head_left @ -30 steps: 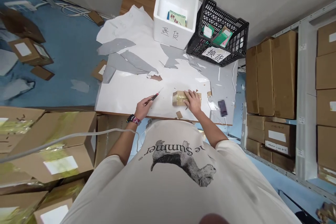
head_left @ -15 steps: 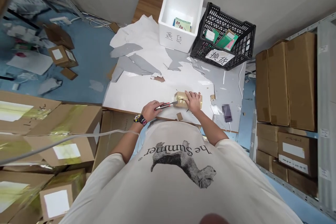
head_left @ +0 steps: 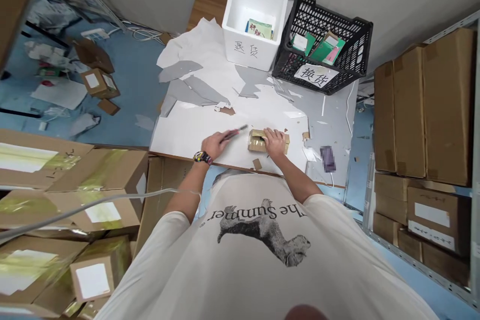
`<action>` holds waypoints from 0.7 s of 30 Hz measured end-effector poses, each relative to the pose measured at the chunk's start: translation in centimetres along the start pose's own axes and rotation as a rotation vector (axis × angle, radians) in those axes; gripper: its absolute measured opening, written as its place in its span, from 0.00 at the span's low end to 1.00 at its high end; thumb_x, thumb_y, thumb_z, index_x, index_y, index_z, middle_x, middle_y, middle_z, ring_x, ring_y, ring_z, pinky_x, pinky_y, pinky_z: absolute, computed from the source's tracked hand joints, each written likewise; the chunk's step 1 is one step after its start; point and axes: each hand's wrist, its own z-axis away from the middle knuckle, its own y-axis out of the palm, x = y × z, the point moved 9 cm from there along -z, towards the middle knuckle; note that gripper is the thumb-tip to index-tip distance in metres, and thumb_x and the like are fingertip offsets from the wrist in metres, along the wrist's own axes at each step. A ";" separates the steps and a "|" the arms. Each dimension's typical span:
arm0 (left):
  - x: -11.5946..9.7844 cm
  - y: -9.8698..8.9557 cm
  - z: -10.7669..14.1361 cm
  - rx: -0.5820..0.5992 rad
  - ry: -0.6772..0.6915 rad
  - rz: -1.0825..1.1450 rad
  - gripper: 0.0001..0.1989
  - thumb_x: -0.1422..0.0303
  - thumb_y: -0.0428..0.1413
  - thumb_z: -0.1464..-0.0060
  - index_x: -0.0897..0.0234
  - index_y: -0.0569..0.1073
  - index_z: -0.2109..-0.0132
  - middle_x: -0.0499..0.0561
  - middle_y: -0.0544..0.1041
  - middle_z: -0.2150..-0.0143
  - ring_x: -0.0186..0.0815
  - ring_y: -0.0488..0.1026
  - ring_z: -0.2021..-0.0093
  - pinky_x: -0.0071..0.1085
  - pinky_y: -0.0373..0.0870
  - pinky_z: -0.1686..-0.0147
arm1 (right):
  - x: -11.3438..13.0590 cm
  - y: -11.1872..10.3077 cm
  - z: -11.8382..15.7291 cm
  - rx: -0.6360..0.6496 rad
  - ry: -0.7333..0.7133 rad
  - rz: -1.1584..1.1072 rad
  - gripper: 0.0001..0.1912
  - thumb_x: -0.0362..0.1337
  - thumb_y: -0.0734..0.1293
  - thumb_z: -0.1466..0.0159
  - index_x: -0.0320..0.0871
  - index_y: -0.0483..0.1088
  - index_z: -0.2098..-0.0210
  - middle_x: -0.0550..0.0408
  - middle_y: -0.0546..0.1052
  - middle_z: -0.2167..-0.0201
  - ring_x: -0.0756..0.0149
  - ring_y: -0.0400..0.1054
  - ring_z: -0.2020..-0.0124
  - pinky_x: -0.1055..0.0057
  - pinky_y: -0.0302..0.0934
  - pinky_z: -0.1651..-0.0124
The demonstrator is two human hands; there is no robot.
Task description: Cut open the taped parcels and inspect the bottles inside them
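My left hand, with a watch on its wrist, is closed around a utility knife. The knife is slightly blurred and points up and right, its tip apart from the box. A small cardboard box wrapped in clear tape lies on the white table near its front edge. Along the top of the box a flap stands slightly raised, with a dark gap under it. My right hand grips the right part of the box from above, hiding that part. What is inside the box cannot be made out.
Behind stand a white foam box and a black crate with green packets. Torn grey sheets and cardboard scraps litter the table. A blurred-out dark device lies right. Stacked cartons flank the left; shelved cartons the right.
The knife has come away from the box's left end and swung upward in my left hand. The box flap now sits more raised. My right hand stays on the box. The view has shifted slightly.
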 end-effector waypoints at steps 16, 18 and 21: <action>5.5 5.1 -0.7 -0.148 -0.400 0.156 0.32 0.63 0.59 0.31 0.68 0.76 0.24 0.72 0.75 0.27 0.66 0.71 0.27 0.62 0.68 0.26 | -2.9 -3.4 5.3 -0.073 0.089 -0.091 0.34 0.55 0.58 0.16 0.52 0.66 0.17 0.41 0.64 0.16 0.37 0.52 0.15 0.27 0.38 0.15; 3.6 5.3 -1.2 -0.165 -0.348 0.254 0.32 0.62 0.57 0.29 0.69 0.74 0.22 0.71 0.74 0.25 0.61 0.72 0.26 0.57 0.69 0.25 | -7.0 -3.9 6.6 -0.200 0.334 -0.230 0.35 0.55 0.57 0.17 0.46 0.67 0.18 0.34 0.69 0.21 0.39 0.61 0.20 0.33 0.53 0.18; -1.9 6.9 -3.5 0.026 -0.185 0.505 0.33 0.55 0.54 0.24 0.64 0.71 0.19 0.64 0.80 0.27 0.51 0.82 0.36 0.47 0.77 0.32 | -11.4 -2.2 7.4 -0.198 0.555 -0.525 0.41 0.60 0.59 0.21 0.41 0.67 0.19 0.34 0.80 0.35 0.44 0.77 0.39 0.46 0.74 0.33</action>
